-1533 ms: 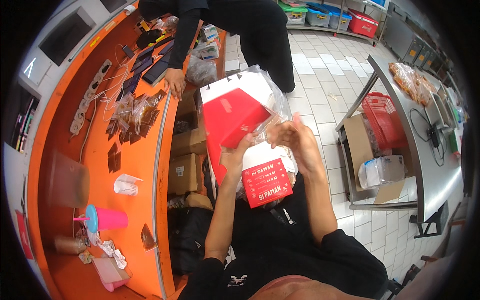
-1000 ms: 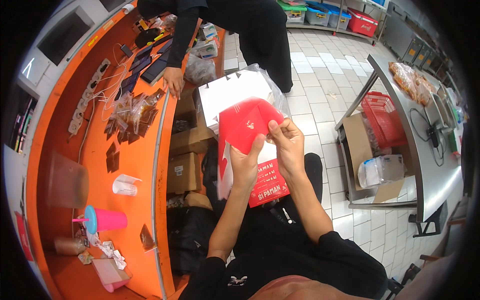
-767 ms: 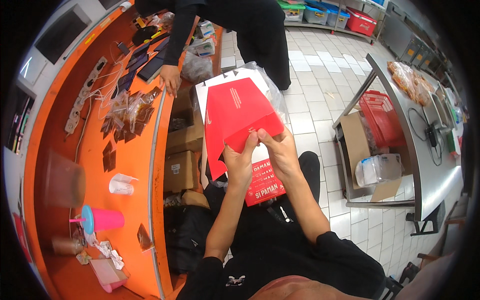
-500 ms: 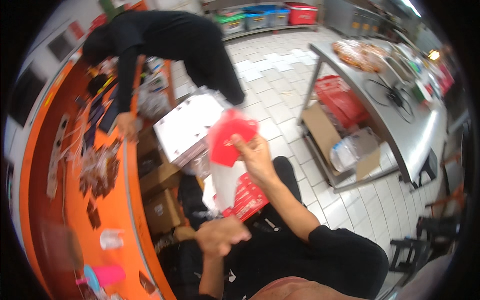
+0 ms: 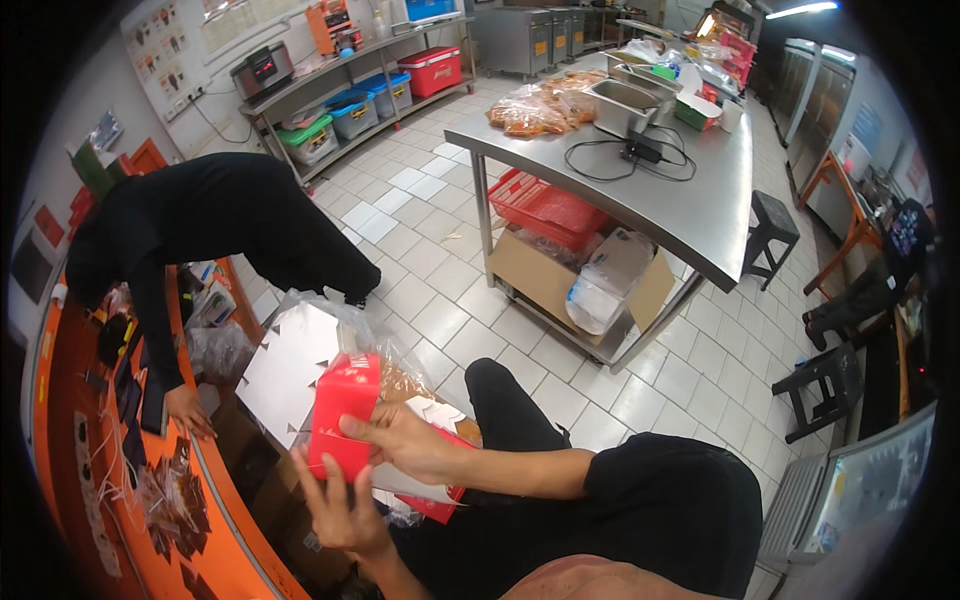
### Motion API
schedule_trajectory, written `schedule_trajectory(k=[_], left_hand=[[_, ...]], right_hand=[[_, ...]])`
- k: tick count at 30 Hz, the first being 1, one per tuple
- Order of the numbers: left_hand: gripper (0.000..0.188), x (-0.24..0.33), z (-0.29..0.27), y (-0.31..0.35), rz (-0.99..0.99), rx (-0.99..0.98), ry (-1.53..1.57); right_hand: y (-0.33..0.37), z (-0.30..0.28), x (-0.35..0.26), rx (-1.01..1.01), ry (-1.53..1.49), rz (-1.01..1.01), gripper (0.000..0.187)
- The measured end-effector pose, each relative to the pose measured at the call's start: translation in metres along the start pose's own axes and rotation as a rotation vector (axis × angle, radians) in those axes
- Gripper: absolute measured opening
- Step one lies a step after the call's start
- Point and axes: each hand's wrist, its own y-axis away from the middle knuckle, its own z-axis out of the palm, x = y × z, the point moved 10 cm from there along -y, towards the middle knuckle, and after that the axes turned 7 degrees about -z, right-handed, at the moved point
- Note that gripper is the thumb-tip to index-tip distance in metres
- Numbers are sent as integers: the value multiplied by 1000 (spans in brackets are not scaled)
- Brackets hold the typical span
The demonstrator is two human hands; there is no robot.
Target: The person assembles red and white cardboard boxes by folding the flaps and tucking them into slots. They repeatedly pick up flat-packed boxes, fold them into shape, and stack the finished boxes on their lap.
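Note:
A small red folding carton (image 5: 345,400), partly folded up, is held tilted above my lap. My right hand (image 5: 410,440) is closed on its right side, the thumb lying across its front. From below, my left hand (image 5: 345,515) grips its lower end, fingers parted around the edge. What the undersides of my fingers do is hidden. Just beyond lies a stack of white flat cartons (image 5: 285,365) with notched edges in a clear plastic bag (image 5: 355,325). More red-and-white carton pieces (image 5: 435,505) rest on my lap beneath my right forearm.
An orange counter (image 5: 235,510) runs along my left, holding small brown packets (image 5: 175,505). There, a person in black (image 5: 215,215) bends over, one hand on its edge. Ahead right stands a steel table (image 5: 690,205) with a cable and metal pans (image 5: 625,105). Black stools (image 5: 820,390) stand at right.
The view has swung right. My left hand has come up to the red carton, which my right hand still holds. Its red sheets, spread before, now appear as one folded shape.

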Motion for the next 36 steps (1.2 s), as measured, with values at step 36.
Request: schedule_trajectory(k=[36], left_hand=[[90,-151,49,108,-600,-400,423]], right_hand=[[-48,-92,-24,-262,958,-186,45]])
